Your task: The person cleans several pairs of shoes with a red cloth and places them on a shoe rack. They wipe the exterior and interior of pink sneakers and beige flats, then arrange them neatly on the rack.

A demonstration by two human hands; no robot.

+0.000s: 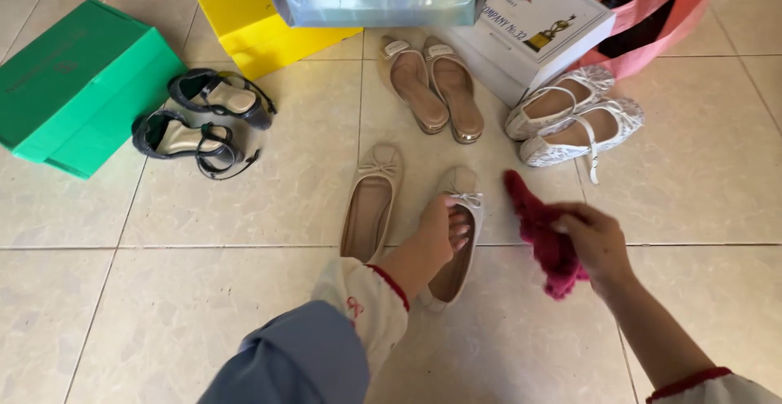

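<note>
Right-hand beige ballet flat [456, 241] with small bow, lying on pale floor tiles [204, 290] near centre of view, toe pointing away. Left hand [440, 237] resting on its upper edge, fingers curled over the rim and gripping it. Matching beige flat [371, 204] just beside it to the left, untouched. Right hand [599, 241] to the right of the held flat, fingers closed around a crumpled dark pink cloth [542, 233], cloth near the shoe but apart from it. Farther out: tan slip-on pair [432, 86] straight ahead, white lace strapped pair [570, 119] to the right, black strapped sandals [204, 119] to the left. Green box [73, 86] at far left, yellow bag [244, 21] behind, white shoebox [529, 21] and pink bag [660, 13] at upper right.
</note>
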